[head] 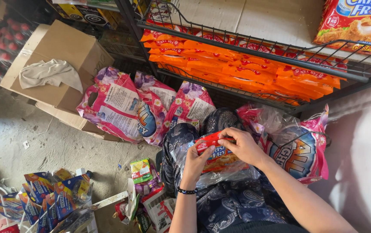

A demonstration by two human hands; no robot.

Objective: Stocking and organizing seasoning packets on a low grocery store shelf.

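Cardboard box (60,56) with cloth (49,73), far left on the floor. Pink sacks (120,108) beside it. Left hand (196,162) and right hand (243,146), both closed on red packet (213,151) over the lap. Wire shelf (254,49) of orange packets (245,71), above right.

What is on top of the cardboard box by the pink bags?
A crumpled pale cloth lies on the closed cardboard box. The box's contents are hidden. Another flattened carton shows beneath it.
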